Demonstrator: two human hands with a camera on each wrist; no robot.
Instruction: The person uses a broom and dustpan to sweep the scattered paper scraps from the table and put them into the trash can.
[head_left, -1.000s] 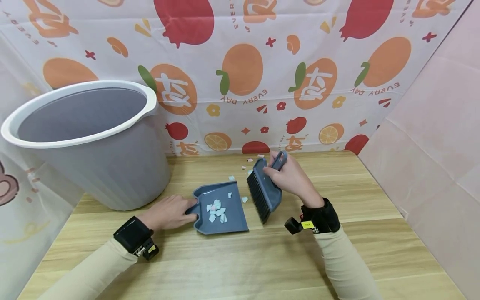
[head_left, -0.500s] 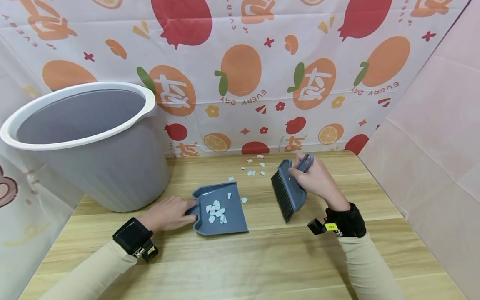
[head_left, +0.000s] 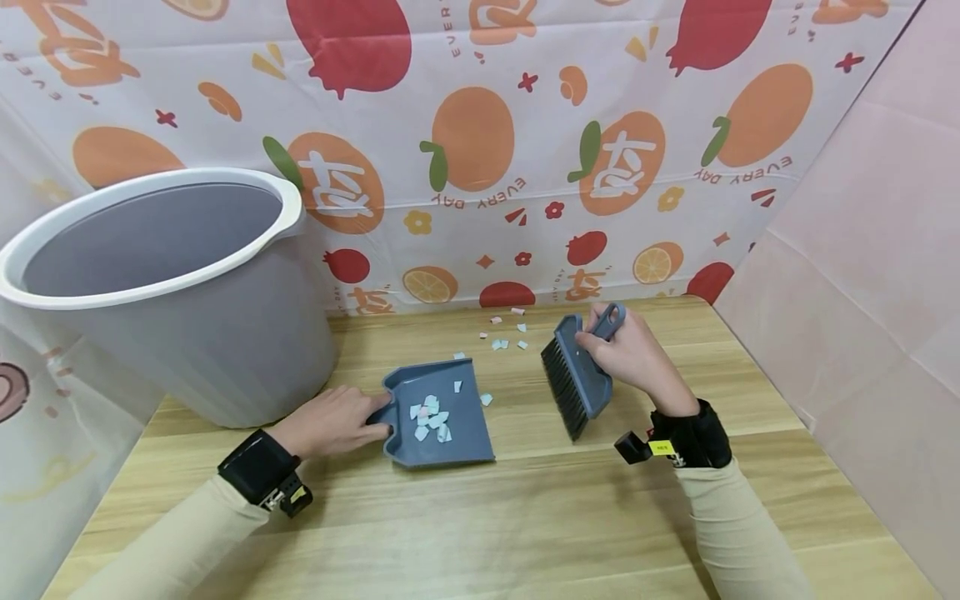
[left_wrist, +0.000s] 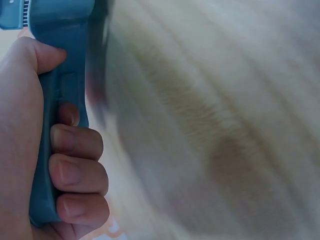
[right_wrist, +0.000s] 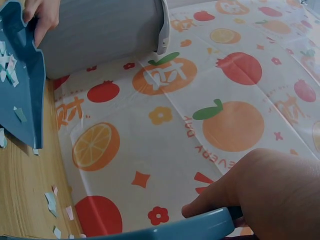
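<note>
My left hand point(head_left: 330, 422) grips the handle of a grey-blue dustpan point(head_left: 474, 427) lying on the table. In the left wrist view its fingers point(left_wrist: 80, 172) curl round the handle point(left_wrist: 75, 90), the thumb along it. Small pale blue and pink paper scraps point(head_left: 431, 419) lie in the pan, mostly near the handle side. To the right, my right hand point(head_left: 633, 358) holds a matching hand brush point(head_left: 589, 375) by its handle, dark bristles facing left towards the pan. A gap of bare wood separates the brush from the pan's front lip.
More loose scraps point(head_left: 500, 344) are scattered on the wooden table point(head_left: 420, 533) behind and beside the pan's lip. A large grey bin point(head_left: 247, 350) with a white rim stands at the left. A fruit-print cloth point(head_left: 480, 225) hangs along the table's back edge.
My right hand has moved the brush rightwards, away from the dustpan and the scraps, then stayed there. The left hand and the pan have kept their place on the table.
</note>
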